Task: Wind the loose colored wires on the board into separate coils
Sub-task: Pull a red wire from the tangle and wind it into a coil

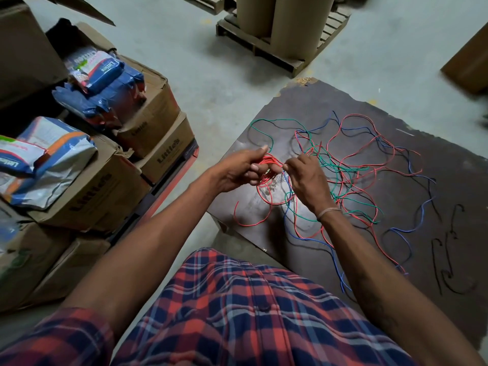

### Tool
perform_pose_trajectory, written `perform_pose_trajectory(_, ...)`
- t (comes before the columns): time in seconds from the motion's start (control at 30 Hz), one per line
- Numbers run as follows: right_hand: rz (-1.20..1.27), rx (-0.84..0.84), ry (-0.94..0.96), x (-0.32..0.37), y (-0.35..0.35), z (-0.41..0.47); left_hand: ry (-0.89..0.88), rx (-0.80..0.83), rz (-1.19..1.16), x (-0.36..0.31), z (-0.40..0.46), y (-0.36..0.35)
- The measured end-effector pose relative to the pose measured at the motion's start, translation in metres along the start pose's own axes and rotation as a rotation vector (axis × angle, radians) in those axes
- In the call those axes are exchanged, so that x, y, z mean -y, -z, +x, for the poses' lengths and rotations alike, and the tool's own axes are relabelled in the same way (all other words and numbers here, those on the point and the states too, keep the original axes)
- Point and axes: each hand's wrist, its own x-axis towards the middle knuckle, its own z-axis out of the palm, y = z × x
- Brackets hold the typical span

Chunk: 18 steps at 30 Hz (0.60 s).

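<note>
Red, navy, white plaid shirt, buttoned front, sleeves rolled up; thin band on right wrist.

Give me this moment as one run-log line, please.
left hand: holds red wire coil | right hand: pinches red wire | green, blue, black wires: loose on board

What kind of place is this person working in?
Probably a warehouse or storeroom: stacked cardboard boxes with packaged goods on top, big cardboard rolls on a wooden pallet, and a bare concrete floor.

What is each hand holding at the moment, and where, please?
Left hand grips the red wire by its wound loops; right hand pinches its strand beside them.
</note>
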Motion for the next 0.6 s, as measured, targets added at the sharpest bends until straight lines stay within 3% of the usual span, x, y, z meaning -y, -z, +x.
perform_pose_trajectory(0.17,0.064,0.213,-0.045,0.003,-0.014,-0.020,-0.119,-0.116,-0.403,-0.006,0.010,0.007)
perform_pose_trajectory(0.3,0.051,0.354,0.071,0.035,-0.014,-0.026,-0.281,-0.322,-0.494,-0.005,0.024,0.002)
perform_pose_trajectory(0.4,-0.010,0.274,0.107,0.052,-0.003,-0.022,-0.263,-0.432,-0.272,-0.003,0.028,0.003)
perform_pose_trajectory(0.5,-0.065,0.117,0.102,0.063,0.020,-0.009,-0.250,-0.389,0.135,0.004,0.024,0.003)
perform_pose_trajectory(0.6,-0.062,-0.004,0.025,0.069,0.041,0.004,-0.272,-0.397,0.389,0.006,0.016,-0.003)
